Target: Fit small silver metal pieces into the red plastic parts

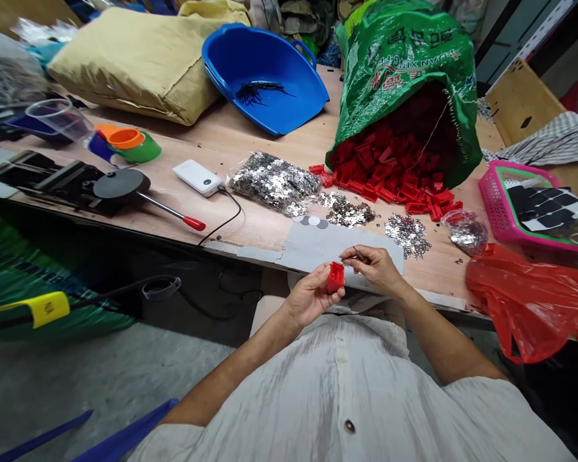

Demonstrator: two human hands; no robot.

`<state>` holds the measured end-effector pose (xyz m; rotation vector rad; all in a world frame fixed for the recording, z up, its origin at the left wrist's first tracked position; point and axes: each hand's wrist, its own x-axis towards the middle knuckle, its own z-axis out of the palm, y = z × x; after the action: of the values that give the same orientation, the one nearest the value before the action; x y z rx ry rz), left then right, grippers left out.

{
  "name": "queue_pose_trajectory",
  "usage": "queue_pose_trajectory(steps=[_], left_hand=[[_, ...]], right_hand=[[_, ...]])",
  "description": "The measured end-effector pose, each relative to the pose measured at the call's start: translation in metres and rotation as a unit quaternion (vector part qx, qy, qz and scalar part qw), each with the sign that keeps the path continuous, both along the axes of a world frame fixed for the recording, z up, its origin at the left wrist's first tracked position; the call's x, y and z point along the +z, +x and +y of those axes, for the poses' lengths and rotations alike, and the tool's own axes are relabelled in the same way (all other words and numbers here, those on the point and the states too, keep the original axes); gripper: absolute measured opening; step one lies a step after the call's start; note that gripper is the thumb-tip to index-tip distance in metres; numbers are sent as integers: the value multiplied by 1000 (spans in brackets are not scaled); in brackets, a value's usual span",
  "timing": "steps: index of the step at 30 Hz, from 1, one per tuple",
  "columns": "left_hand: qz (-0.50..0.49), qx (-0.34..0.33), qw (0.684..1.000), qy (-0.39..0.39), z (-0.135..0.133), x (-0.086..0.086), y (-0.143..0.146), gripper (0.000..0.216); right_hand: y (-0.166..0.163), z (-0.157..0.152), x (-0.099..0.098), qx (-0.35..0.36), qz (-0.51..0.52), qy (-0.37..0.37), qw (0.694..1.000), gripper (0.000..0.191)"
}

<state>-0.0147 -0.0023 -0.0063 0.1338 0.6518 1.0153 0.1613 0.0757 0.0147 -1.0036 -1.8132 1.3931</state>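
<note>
At the near edge of the tabletop [260, 226], just above the lap, the left hand [311, 296] closes around a small red plastic piece [336, 277], boxy and glossy, gripped between thumb and fingers. The right hand [376, 269] pinches a thin dark part [358, 254] at its fingertips, just beside the piece's top. This looks like a fitting step, and seating the part would call for a fine, steady pinch. Beyond lie loose silver metal bits [407, 232], then a heap of red pieces [390, 173] spilling from a green sack [404, 58].
</note>
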Motion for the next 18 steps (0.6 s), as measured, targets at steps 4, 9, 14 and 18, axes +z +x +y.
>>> queue_pose_trajectory(steps=[4, 9, 14, 18], left_hand=[[-3, -1, 1000, -8, 0, 3, 2, 19], [-4, -14, 1000, -3, 1, 7, 4, 18], [-16, -5, 1000, -5, 3, 6, 3, 17], [-22, -2, 1000, -5, 4, 6, 3, 17]], right_hand=[[1, -2, -4, -22, -2, 88, 996, 17], [1, -7, -4, -24, -15, 210, 977, 10], [6, -7, -3, 10, -25, 254, 967, 11], [10, -8, -1, 8, -30, 276, 961, 12]])
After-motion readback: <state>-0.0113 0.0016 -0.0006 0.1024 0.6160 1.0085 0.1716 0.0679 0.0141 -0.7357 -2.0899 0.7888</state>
